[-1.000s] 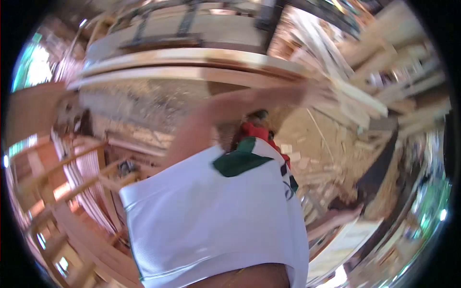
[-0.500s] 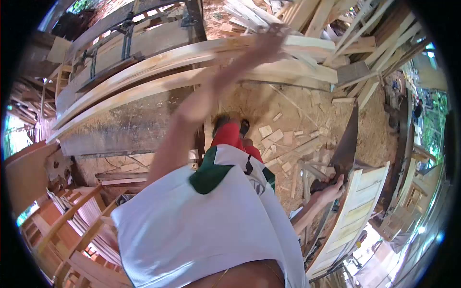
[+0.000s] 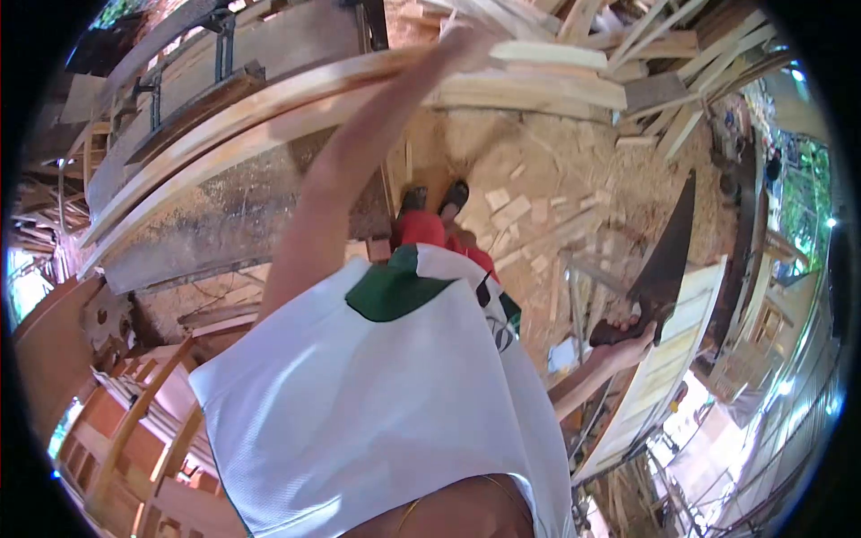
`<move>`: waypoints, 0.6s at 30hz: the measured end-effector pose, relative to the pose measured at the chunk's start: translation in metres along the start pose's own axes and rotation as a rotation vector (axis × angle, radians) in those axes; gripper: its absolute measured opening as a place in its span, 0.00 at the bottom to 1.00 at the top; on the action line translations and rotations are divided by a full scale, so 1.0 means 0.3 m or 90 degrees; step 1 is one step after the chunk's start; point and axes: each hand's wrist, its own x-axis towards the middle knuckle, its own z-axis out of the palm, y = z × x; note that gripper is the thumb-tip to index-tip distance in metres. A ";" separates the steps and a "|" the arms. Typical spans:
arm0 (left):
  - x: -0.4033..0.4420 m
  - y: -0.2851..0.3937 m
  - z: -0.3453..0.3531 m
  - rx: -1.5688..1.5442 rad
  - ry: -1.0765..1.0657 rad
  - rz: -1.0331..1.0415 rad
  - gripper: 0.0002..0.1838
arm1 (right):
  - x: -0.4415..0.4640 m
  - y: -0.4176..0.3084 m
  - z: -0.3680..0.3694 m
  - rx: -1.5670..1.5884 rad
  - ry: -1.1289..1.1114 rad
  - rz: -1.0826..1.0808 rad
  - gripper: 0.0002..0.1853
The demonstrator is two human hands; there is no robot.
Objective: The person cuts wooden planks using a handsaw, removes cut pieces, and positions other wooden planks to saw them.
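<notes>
On the right, my right hand [image 3: 628, 341] is closed around the dark handle of a handsaw [image 3: 668, 260], whose broad blade tapers upward. My left arm reaches up across two long pale wooden planks [image 3: 309, 94]. My left hand [image 3: 468, 49] lies over the upper plank near its right part, slightly blurred, with its fingers apart. The saw is well away from these planks, beside a slatted pale wooden panel [image 3: 668, 368].
Offcuts [image 3: 511, 212] and sawdust cover the floor round my feet. A pile of loose boards [image 3: 664, 90] stands at the upper right. A dark wide board [image 3: 242, 211] lies beneath the planks. Wooden frames [image 3: 134, 421] are at the lower left.
My left hand has moved from the right, leftward and up along the planks. My right hand has risen slightly with the saw, and its blade now leans further right.
</notes>
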 end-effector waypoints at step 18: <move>-0.729 -0.146 -0.371 0.157 0.065 -0.124 0.67 | 0.036 0.084 -0.026 -0.091 -0.150 0.068 0.11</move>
